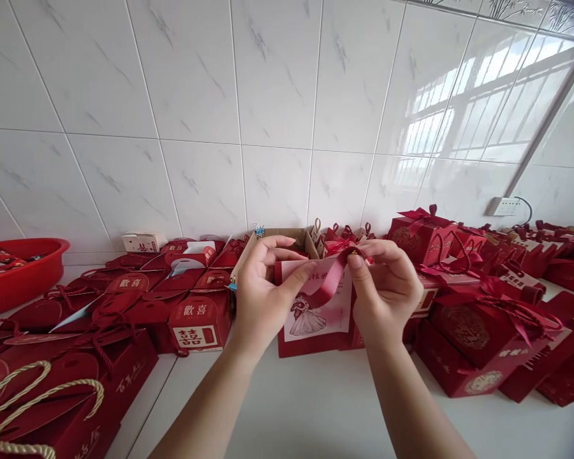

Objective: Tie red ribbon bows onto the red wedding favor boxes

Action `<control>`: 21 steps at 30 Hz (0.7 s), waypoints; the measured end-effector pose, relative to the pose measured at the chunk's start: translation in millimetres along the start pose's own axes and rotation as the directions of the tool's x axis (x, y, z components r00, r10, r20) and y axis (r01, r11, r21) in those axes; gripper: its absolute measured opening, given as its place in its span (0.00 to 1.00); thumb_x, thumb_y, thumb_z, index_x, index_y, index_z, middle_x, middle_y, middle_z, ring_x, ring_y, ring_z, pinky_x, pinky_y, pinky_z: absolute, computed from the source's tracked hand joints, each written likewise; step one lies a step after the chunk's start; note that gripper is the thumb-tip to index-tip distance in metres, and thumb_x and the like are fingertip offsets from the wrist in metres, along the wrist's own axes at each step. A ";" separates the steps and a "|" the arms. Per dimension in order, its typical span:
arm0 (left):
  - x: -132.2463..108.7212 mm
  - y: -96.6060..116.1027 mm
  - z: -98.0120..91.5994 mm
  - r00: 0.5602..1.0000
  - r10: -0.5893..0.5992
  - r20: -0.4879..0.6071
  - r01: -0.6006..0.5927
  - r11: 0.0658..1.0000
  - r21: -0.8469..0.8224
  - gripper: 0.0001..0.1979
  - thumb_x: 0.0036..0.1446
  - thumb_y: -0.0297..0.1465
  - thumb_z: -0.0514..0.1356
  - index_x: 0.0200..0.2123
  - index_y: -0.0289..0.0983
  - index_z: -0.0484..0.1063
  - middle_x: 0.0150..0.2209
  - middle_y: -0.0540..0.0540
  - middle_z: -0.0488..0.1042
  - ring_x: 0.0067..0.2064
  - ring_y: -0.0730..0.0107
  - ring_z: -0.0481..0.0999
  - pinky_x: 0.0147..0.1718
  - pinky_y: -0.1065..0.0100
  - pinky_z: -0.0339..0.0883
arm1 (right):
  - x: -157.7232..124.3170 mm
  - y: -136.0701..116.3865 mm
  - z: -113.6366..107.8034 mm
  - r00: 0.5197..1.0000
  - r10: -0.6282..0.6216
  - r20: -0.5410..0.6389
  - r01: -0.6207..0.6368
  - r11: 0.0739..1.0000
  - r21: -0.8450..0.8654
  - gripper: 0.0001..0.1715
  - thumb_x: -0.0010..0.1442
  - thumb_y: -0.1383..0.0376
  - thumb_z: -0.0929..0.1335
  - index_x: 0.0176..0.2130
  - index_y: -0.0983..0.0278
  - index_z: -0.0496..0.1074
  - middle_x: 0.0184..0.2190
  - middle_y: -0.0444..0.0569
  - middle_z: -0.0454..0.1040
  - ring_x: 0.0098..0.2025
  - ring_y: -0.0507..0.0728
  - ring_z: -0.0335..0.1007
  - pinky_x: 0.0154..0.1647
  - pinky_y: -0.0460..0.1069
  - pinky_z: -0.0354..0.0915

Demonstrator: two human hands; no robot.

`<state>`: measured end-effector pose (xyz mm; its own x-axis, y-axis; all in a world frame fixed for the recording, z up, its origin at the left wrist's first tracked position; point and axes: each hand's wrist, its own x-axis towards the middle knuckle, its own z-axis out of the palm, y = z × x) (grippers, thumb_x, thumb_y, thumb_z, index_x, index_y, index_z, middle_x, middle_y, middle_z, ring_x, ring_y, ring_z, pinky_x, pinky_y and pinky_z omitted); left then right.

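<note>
Two groups of red gift boxes are occupying the bench (301, 408), one on each side. At left, lidded boxes, among them a double-happiness box (198, 312), are sitting closely packed; at right, a ribboned gift box (478, 331) is standing with its bow in place and appears complete. An open cardboard box (287, 234) is resting at the tiled wall behind the hands. Between the groups, a red gift package (291, 347) is being held upright near the bench front; whether it is a bag or a box cannot be told.

Progress, by judgement: the pale printed panel (316, 322) is already facing outward on the package, while the satin ribbon (331, 284) is hanging loosely curved across it, with no finished bow visible there. Fastening and shaping of the ribbon are seemingly outstanding.

The left hand (265, 287) is steadying the package, its thumb lying on the panel's upper left and its other fingers curving apart behind the top edge. The right hand (385, 293) is pinching the ribbon at the top edge between thumb and forefinger, the remaining fingers curling inward.
</note>
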<state>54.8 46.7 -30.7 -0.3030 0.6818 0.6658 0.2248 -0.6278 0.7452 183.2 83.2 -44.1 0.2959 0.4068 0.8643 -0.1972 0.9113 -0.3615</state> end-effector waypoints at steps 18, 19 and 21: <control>1.5 -13.5 -4.2 0.980 0.148 -0.135 -0.135 0.986 0.102 0.11 0.54 0.38 0.66 0.32 0.38 0.69 0.29 0.48 0.75 0.30 0.70 0.76 0.30 0.70 0.69 | 11.7 8.8 -14.7 0.982 0.075 0.172 -0.090 0.993 0.081 0.09 0.53 0.73 0.73 0.32 0.57 0.77 0.35 0.44 0.74 0.42 0.53 0.71 0.47 0.52 0.66; 2.3 -12.5 -5.3 0.978 0.157 -0.139 -0.144 0.985 0.099 0.10 0.54 0.37 0.66 0.32 0.38 0.69 0.28 0.49 0.75 0.29 0.70 0.75 0.29 0.70 0.69 | 12.8 8.2 -16.4 0.963 0.085 0.255 -0.102 0.993 0.053 0.09 0.52 0.72 0.74 0.31 0.57 0.77 0.38 0.45 0.74 0.46 0.55 0.70 0.50 0.54 0.65; 2.8 -9.5 -6.6 0.977 0.164 -0.135 -0.151 0.984 0.098 0.10 0.54 0.35 0.66 0.31 0.38 0.69 0.27 0.50 0.75 0.28 0.72 0.75 0.28 0.72 0.68 | 13.3 6.5 -17.2 0.929 0.108 0.354 -0.107 0.994 -0.021 0.08 0.51 0.71 0.75 0.30 0.57 0.78 0.45 0.46 0.72 0.53 0.58 0.66 0.56 0.57 0.61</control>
<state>45.7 52.1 -36.2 -0.3844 0.5126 0.7678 0.3580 -0.6838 0.6358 201.9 95.6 -41.0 -0.0774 0.4536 0.8878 -0.2081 0.8635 -0.4594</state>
